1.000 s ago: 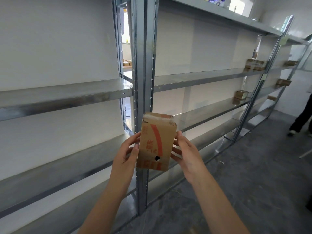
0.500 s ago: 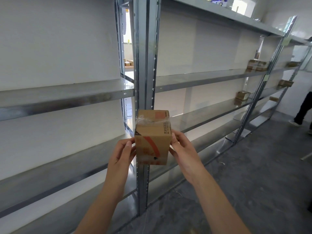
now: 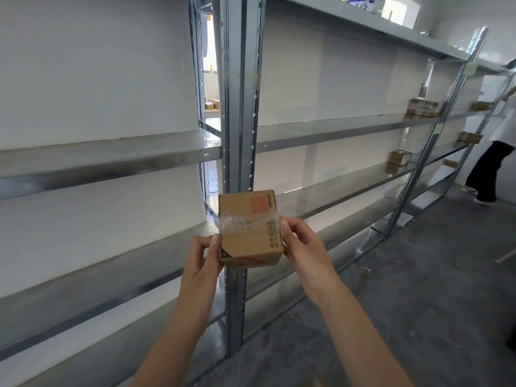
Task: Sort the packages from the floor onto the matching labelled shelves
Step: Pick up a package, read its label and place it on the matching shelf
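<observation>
A small brown cardboard box (image 3: 248,230) with clear tape across it and an orange printed square is held in front of the shelf upright (image 3: 240,107). My left hand (image 3: 202,261) grips its left side and my right hand (image 3: 303,247) grips its right side. A black corner tab marked "2" shows at the box's lower left. Metal shelves (image 3: 106,160) run along the white wall, bare close by.
Several small cardboard boxes (image 3: 423,107) sit on the far shelves at the right, and another box (image 3: 399,157) one level lower. A person (image 3: 494,163) stands at the far right by the racks. Grey concrete floor (image 3: 418,275) lies to the right.
Both hands have turned the box over, so its taped face with the orange square now faces me instead of the red-striped side. A person has come further into view at the right.
</observation>
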A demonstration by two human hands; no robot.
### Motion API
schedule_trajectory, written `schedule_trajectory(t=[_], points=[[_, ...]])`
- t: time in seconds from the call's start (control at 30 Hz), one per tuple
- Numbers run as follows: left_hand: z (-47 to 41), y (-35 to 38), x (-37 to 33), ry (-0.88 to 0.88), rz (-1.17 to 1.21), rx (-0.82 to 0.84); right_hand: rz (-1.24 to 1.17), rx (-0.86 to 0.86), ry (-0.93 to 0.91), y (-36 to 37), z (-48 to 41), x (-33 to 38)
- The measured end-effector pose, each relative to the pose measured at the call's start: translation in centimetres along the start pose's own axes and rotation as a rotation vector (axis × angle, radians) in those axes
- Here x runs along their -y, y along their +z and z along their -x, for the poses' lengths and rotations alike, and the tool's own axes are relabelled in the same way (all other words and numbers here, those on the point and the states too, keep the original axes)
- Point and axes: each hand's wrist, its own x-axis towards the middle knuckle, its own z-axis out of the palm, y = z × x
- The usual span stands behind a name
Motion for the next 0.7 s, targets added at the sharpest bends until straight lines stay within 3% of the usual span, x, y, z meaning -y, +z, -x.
schedule_trajectory(t=[0.13, 0.5, 0.7], points=[[0.2, -0.2, 0.3, 0.018, -0.029, 0.014, 0.021, 0.031, 0.010, -0.1, 0.4, -0.1], [0.3, -1.1, -0.1, 0.064, -0.126, 0.000, -0.198, 0.126, 0.108, 0.1, 0.0, -1.2], [-0.2, -2.0, -0.7, 0.083, -0.136, 0.002, -0.213, 0.170, 0.071, 0.4, -0.5, -1.1]])
